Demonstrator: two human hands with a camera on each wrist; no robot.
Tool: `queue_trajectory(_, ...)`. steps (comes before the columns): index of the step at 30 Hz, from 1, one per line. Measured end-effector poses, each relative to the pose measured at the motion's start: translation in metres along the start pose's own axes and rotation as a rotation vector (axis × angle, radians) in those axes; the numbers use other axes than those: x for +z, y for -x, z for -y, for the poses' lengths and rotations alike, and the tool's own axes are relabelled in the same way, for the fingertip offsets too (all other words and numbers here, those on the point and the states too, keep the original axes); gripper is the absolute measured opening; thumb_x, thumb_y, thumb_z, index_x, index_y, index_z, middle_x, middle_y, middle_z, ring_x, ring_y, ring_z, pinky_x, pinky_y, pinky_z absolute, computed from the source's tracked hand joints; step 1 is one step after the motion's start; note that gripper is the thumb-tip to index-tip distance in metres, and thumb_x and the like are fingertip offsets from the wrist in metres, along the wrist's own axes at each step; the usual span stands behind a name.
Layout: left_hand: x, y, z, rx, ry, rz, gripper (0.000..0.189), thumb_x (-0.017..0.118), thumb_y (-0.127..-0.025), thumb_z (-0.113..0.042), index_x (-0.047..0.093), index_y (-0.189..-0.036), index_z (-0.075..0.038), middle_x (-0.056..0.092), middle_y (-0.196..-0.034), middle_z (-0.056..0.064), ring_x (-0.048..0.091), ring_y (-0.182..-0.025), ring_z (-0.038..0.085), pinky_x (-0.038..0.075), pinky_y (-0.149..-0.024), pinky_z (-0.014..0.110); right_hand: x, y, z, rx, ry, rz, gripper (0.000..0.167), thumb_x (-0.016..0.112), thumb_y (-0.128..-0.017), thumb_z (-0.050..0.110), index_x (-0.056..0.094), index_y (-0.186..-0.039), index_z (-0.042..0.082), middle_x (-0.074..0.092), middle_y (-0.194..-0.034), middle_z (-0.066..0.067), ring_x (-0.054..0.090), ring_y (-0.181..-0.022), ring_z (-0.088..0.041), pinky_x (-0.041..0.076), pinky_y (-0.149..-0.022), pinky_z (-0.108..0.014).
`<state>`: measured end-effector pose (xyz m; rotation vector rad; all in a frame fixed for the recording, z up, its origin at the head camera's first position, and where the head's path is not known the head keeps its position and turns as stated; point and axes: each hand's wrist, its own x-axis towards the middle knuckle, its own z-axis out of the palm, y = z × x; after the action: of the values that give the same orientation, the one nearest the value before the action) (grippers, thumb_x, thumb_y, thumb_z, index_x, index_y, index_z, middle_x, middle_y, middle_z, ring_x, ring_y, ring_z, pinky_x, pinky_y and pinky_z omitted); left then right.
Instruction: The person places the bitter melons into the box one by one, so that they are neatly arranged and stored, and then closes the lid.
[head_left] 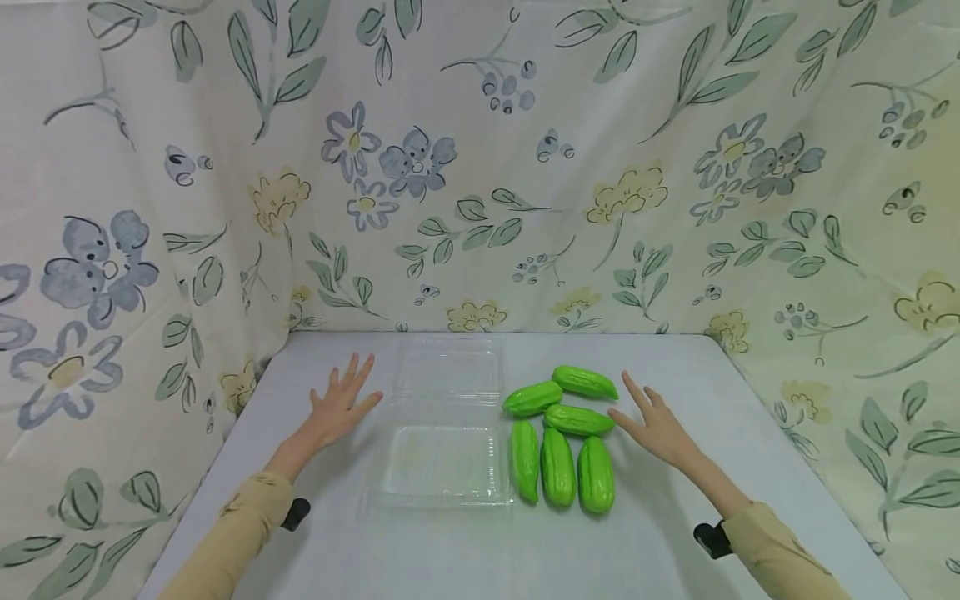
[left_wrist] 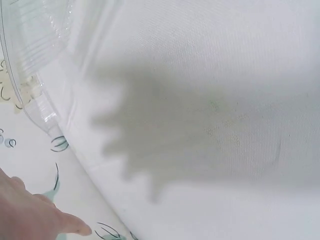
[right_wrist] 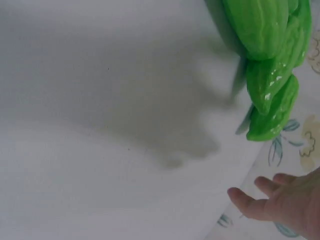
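Several bright green ridged vegetables, like small bitter melons [head_left: 558, 468], lie in a loose cluster right of the table's middle. Left of them is a clear plastic clamshell box [head_left: 442, 462], with its lid [head_left: 447, 371] laid back toward the far edge. My left hand [head_left: 341, 407] hovers left of the box, fingers spread, holding nothing; its shadow falls on the table in the left wrist view. To the right of the vegetables, my right hand [head_left: 656, 425] is held with fingers extended, its fingertips close to the nearest one. Nothing is in it either.
The white table [head_left: 435, 554] stretches under everything. A floral cloth [head_left: 480, 167] hangs behind and along both sides, meeting the table's edges. Dark wrist cameras [head_left: 712, 540] sit at both sleeve cuffs.
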<state>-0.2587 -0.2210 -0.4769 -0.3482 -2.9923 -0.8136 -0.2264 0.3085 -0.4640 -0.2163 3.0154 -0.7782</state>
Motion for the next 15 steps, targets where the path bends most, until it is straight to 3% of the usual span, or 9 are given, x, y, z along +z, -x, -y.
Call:
queue_trajectory(9,0.007,-0.001,-0.004,0.023,0.226,0.106,0.069,0.035,-0.097,-0.055,0.001,-0.153,-0.032,-0.006,-0.161,0.009,-0.004,-0.141,0.053,-0.003,-0.096,0.08,0.005,-0.001,0.008,-0.069,-0.164,0.15,0.073,0.047,-0.098,0.042,0.012,-0.153,0.01,0.029,-0.146,-0.034,0.044,-0.121,-0.053,0.049,-0.084,-0.056)
queue_trajectory(15,0.013,-0.002,-0.008,0.055,0.335,0.135,0.069,0.038,-0.097,-0.053,0.005,-0.153,-0.03,-0.003,-0.161,0.007,0.0,-0.145,0.043,0.002,-0.108,0.07,0.006,0.002,0.013,-0.065,-0.225,0.235,0.069,0.05,-0.097,0.038,0.019,-0.153,0.011,0.039,-0.131,-0.035,0.052,-0.114,-0.048,0.051,-0.077,-0.046)
